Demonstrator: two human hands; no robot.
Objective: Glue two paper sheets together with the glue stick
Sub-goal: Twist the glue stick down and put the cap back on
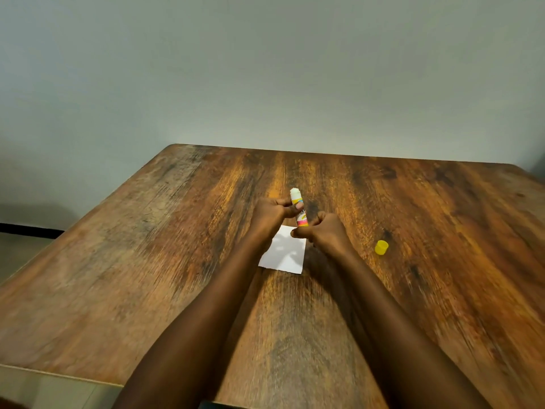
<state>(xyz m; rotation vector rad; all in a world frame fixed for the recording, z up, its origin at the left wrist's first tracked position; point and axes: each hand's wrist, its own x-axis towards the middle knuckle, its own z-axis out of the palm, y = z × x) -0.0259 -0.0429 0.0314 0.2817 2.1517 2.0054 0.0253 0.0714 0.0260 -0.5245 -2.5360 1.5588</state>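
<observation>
You're facing a wooden tabletop (147,261), rustic brown finish with dark streaks and worn patches, grain running away from you. Its far left corner is rounded, and the near edge shows a thin pale lip. Behind it stands a plain grey-green wall (265,69), unmarked. At far left a dark baseboard (29,230) runs along the foot of the wall, with a strip of pale floor (20,252) under it. A soft shadow sits on the wall just above the baseboard.

Dim warm light, soft hand shadows on paper (284,250), blurred wide-angle edges
</observation>
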